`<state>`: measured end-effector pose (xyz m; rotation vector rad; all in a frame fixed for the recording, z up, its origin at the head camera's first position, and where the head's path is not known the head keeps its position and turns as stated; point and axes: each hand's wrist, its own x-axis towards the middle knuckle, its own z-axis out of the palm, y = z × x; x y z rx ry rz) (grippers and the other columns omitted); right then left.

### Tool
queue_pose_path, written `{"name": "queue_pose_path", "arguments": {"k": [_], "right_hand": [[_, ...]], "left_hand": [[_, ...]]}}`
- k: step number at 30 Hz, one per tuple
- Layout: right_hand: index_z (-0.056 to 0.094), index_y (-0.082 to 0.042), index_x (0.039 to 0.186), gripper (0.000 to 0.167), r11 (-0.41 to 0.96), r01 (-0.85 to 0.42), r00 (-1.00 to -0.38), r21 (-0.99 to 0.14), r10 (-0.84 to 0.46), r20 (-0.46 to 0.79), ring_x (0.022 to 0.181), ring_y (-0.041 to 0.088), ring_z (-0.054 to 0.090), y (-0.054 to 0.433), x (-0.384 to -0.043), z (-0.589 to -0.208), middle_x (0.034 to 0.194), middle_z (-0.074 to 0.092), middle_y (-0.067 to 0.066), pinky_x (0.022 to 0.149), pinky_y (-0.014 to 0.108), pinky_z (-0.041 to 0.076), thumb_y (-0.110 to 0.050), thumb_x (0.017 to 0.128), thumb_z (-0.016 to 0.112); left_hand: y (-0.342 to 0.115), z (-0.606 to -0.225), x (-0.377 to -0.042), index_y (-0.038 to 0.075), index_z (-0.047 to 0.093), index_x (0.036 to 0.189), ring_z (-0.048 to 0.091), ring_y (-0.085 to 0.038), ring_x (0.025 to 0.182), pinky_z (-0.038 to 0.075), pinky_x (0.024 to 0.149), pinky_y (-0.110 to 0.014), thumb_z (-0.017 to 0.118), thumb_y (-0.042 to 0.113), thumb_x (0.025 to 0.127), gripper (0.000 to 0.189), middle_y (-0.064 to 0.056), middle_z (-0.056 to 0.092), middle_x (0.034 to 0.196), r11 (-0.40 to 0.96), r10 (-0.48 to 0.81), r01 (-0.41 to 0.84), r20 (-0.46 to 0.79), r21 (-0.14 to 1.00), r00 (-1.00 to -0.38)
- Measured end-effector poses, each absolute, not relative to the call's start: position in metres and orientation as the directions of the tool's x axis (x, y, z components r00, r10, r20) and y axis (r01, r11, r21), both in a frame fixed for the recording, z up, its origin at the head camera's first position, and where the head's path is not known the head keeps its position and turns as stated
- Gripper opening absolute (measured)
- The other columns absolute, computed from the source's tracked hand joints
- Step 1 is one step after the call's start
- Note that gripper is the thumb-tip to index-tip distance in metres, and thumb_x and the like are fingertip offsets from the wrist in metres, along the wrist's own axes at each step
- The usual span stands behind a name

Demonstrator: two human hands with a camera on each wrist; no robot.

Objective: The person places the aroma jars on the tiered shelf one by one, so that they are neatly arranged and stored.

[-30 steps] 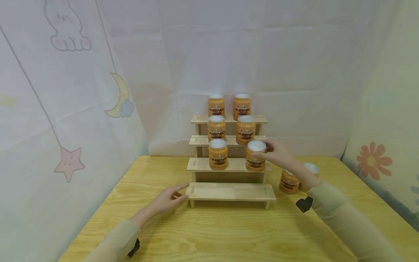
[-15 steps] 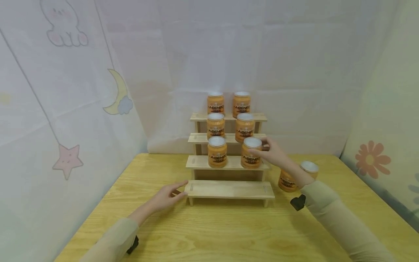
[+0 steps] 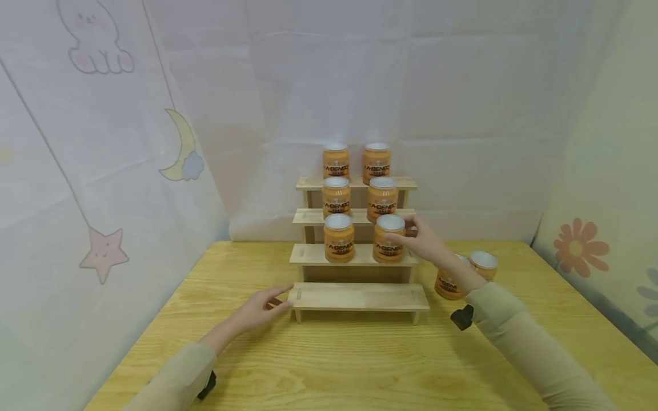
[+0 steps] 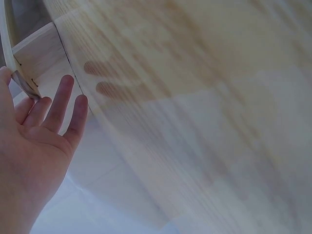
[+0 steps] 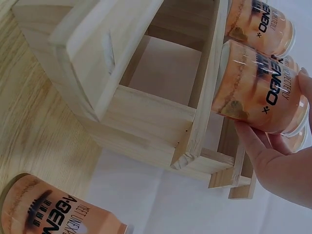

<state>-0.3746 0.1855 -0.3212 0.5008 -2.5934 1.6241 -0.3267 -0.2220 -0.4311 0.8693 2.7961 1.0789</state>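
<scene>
In the head view my right hand [image 3: 425, 240] grips an orange can [image 3: 384, 250] with a silvery lid, thumb at the front and fingers round the far side. The can stands upright at the right of the third step down of a pale wooden stepped rack [image 3: 357, 297]. In the right wrist view its base meets the board's edge. Another such can [image 3: 339, 244] is to its left on that step. My left hand [image 3: 257, 311] touches the left end of the lowest step, thumb and index finger spread at its corners; the left wrist view shows the fingers [image 4: 61, 100] beside it.
Two cans [image 3: 336, 200] [image 3: 382, 200] stand on the second step and two more [image 3: 336, 162] [image 3: 377, 164] on the top one. Right of the rack, two cans [image 3: 446, 285] [image 3: 484, 264] stand on the wooden table [image 3: 329, 365], partly behind my right forearm. A printed cloth [image 3: 462, 114] hangs behind.
My right hand has moved left along the third step with the can, bringing it closer to the other can there. My left hand stays at the lowest step's end.
</scene>
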Motion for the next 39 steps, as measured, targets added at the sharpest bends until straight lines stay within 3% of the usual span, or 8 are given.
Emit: {"name": "queue_pose_path", "arguments": {"k": [12, 19, 26, 39], "right_hand": [[0.036, -0.006, 0.136, 0.071, 0.421, -0.294, -0.946, -0.858, -0.259, 0.196, 0.112, 0.031, 0.052, 0.186, -0.378, -0.321, 0.129, 0.045, 0.016, 0.088, 0.042, 0.050, -0.041, 0.084, 0.070], [0.041, -0.006, 0.131, 0.065, 0.473, -0.324, -0.939, -0.819, -0.270, 0.215, 0.104, 0.027, 0.052, 0.188, -0.380, -0.320, 0.123, 0.047, 0.015, 0.079, 0.034, 0.050, -0.043, 0.084, 0.069], [0.039, -0.008, 0.139, 0.065, 0.466, -0.331, -0.928, -0.820, -0.319, 0.193, 0.117, 0.034, 0.048, 0.198, -0.376, -0.319, 0.130, 0.046, 0.016, 0.094, 0.046, 0.047, -0.037, 0.087, 0.066], [0.043, -0.007, 0.136, 0.059, 0.494, -0.327, -0.923, -0.806, -0.349, 0.160, 0.125, 0.038, 0.044, 0.241, -0.368, -0.321, 0.138, 0.044, 0.020, 0.101, 0.056, 0.039, -0.039, 0.091, 0.061]], "left_hand": [[-0.221, -0.429, -0.325, 0.010, 0.037, 0.145, 0.061, -0.029, 0.106, 0.053, 0.088, -0.043, 0.049, 0.040, 0.097, 0.057, -0.016, 0.043, 0.144, 0.602, 0.505, 0.488, 0.172, 0.632, -0.846], [-0.222, -0.431, -0.326, 0.016, 0.037, 0.145, 0.062, -0.027, 0.106, 0.053, 0.088, -0.041, 0.048, 0.044, 0.096, 0.057, -0.013, 0.044, 0.144, 0.627, 0.486, 0.469, 0.158, 0.622, -0.859], [-0.222, -0.433, -0.327, 0.012, 0.037, 0.145, 0.062, -0.027, 0.105, 0.053, 0.087, -0.040, 0.048, 0.042, 0.097, 0.058, -0.014, 0.043, 0.144, 0.623, 0.496, 0.478, 0.160, 0.618, -0.853], [-0.222, -0.433, -0.327, 0.014, 0.037, 0.145, 0.062, -0.028, 0.105, 0.053, 0.088, -0.042, 0.049, 0.042, 0.097, 0.057, -0.013, 0.043, 0.144, 0.619, 0.489, 0.472, 0.163, 0.628, -0.857]]}}
